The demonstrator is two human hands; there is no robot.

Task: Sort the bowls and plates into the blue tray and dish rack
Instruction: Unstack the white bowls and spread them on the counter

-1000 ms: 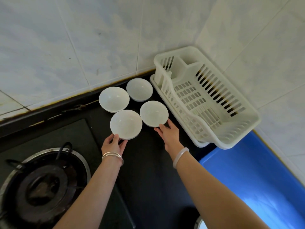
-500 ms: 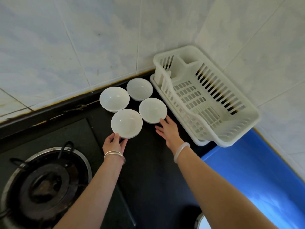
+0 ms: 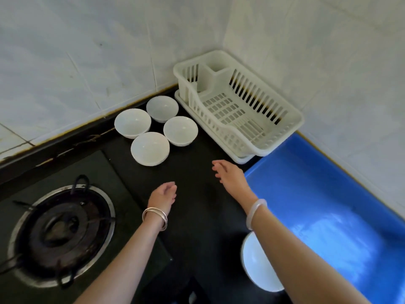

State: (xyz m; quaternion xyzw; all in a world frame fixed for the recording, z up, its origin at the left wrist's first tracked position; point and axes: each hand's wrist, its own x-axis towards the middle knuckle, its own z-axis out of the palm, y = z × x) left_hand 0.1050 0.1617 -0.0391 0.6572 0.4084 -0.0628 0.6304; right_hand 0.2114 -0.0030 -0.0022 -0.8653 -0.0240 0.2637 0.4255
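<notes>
Several white bowls stand in a tight cluster on the black counter: the nearest bowl [image 3: 150,148], one to its right [image 3: 180,130], one at the back left [image 3: 132,123] and one at the back [image 3: 162,108]. A white dish rack [image 3: 238,110] sits in the corner with nothing in it, and the blue tray [image 3: 324,207] lies to its right. A white plate [image 3: 256,266] shows partly under my right forearm. My left hand [image 3: 164,196] hovers below the bowls, fingers loosely curled, holding nothing. My right hand [image 3: 230,176] is open, apart from the bowls, near the tray's corner.
A gas burner [image 3: 59,231] with a dark pan support fills the lower left. Tiled walls [image 3: 87,51] close off the back and the right side. Black counter [image 3: 197,205] lies between my two arms.
Both hands have let go of the two front bowls and drawn back toward me. The bowls stay grouped on the counter. The view has shifted, and the plate now shows.
</notes>
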